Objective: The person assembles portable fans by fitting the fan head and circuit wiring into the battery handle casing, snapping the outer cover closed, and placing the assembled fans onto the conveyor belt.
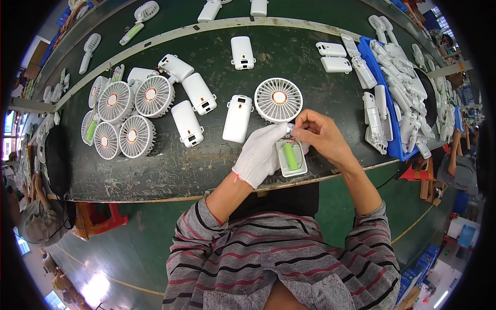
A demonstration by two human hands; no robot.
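My left hand [260, 153], in a white knit glove, is closed around a white handheld fan [278, 99] near the table's front edge. The round grille with its orange-ringed centre points away from me. Its handle lies open toward me, showing a green cylindrical battery [291, 156] inside the white shell. My bare right hand [319, 133] pinches at the joint between fan head and handle, thumb and fingertips together. Whatever small part sits between those fingertips is too small to make out. A white handle casing [237, 118] lies just left of my gloved hand.
Several fan heads [114, 102] cluster at the left, with white casings [199, 93] beside them. A blue bin [380, 77] full of white shells stands at the right, loose shells [375, 124] next to it. A pale divider strip [227, 23] crosses the far table. Other people sit at both sides.
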